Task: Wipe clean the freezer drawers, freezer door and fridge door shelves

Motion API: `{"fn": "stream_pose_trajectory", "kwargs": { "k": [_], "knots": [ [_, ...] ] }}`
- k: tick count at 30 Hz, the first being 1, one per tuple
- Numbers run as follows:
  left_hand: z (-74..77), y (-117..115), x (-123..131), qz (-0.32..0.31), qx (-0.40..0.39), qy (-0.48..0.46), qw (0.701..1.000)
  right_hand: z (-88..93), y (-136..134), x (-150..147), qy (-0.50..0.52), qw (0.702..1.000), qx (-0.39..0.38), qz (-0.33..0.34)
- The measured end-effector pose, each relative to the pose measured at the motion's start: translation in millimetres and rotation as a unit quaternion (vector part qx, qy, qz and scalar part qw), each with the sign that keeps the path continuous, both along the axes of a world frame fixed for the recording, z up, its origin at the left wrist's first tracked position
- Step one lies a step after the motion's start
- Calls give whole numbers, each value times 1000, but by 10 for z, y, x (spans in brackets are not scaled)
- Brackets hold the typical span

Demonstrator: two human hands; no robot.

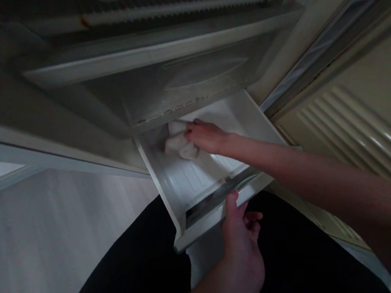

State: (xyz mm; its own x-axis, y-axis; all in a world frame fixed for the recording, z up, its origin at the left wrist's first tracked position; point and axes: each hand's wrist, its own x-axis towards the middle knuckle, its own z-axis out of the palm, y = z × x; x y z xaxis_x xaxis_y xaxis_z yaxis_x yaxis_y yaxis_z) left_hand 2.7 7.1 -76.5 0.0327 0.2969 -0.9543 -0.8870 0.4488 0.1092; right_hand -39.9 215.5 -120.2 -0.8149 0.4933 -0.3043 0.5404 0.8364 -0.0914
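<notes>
A white fridge drawer point(193, 176) is pulled out between my knees. Inside it, my right hand point(208, 136) presses a crumpled off-white cloth point(182, 141) against the drawer's left rear area, fingers closed on it. Some of the cloth is blurred, and the fingertips are partly hidden in its folds. My left hand point(242, 232) grips the drawer's front edge, the thumb on top and the fingers curled at the outer side. A dark slot runs along the inside of the drawer front.
Above the drawer is a clear-fronted compartment point(202, 74) with a wire shelf point(179, 17) over it, rust-spotted at its rail. The ribbed open door point(361, 129) stands on the right. Grey floor point(54, 230) shows at lower left, my dark-clothed legs point(137, 260) below.
</notes>
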Motion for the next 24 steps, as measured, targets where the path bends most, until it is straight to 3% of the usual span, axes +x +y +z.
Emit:
{"fn": "stream_pose_trajectory", "kwargs": {
  "k": [3, 6, 9, 13, 17, 19, 21, 24],
  "knots": [
    [1, 23, -4, 6, -18, -10, 1000, -134, 336, -195, 38, 995, 73, -47],
    [11, 36, -11, 6, -28, -12, 1000, -323, 555, -341, 39, 997, 34, -61],
    [16, 33, -13, 4, -33, -18, 999, -392, 584, -317, 36, 998, 15, -57],
    [-2, 26, -4, 17, -23, -25, 999, -331, 268, 22, -50, 995, -75, 36],
    [-24, 11, 0, 25, -18, -34, 999, -233, -230, 404, -201, 939, -249, 129],
    [-27, 0, -5, 22, -14, -37, 999, -147, -367, 482, -241, 917, -286, 139],
    [-26, -7, -10, 22, -2, -36, 999, -24, -357, 469, -236, 931, -254, 111],
    [-20, 1, -9, 18, -2, -28, 999, 158, -102, 337, -127, 988, -86, 11]
  ]
}}
